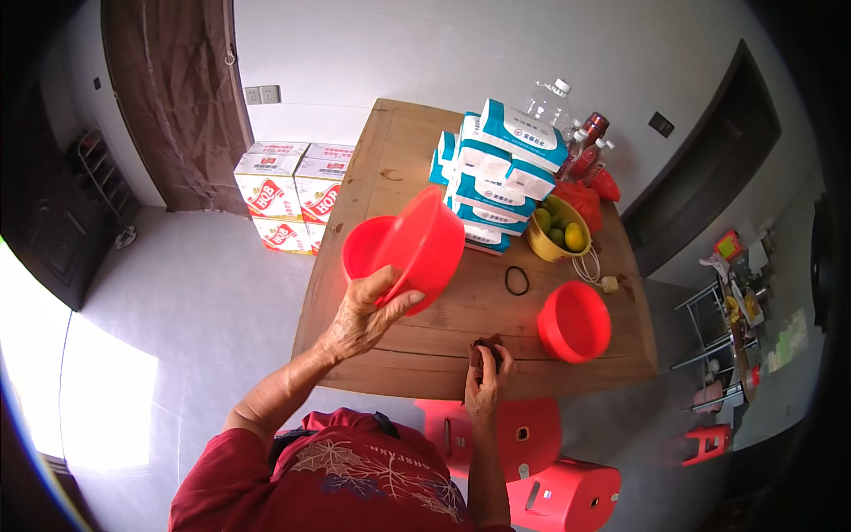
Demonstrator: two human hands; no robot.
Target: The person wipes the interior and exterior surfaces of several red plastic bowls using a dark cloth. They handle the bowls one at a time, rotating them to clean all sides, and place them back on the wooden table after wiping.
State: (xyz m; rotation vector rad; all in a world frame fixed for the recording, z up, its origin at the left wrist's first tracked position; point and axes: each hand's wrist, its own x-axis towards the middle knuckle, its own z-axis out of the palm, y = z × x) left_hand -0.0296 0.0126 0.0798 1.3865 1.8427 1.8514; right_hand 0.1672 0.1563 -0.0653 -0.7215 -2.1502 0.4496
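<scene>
My left hand (365, 310) is closed on the rim of a red plastic bowl (434, 248), which it holds tilted above the wooden table (408, 350). Partly hidden behind it, a second red bowl (363, 244) is at the left of the table. A third red bowl (574, 324) stands by itself to the right. Near the front edge, the fingers of my right hand (485, 377) pinch a small dark brown piece (487, 343), whose kind I cannot make out. A black elastic band (517, 281) lies between the bowls.
Tissue packs (496, 195) are stacked at the back, beside a yellow bowl of green and yellow fruit (545, 239), a white cable (588, 266) and several bottles (585, 160). Cartons (275, 191) stand left of the table. Red stools (567, 492) are below its front edge.
</scene>
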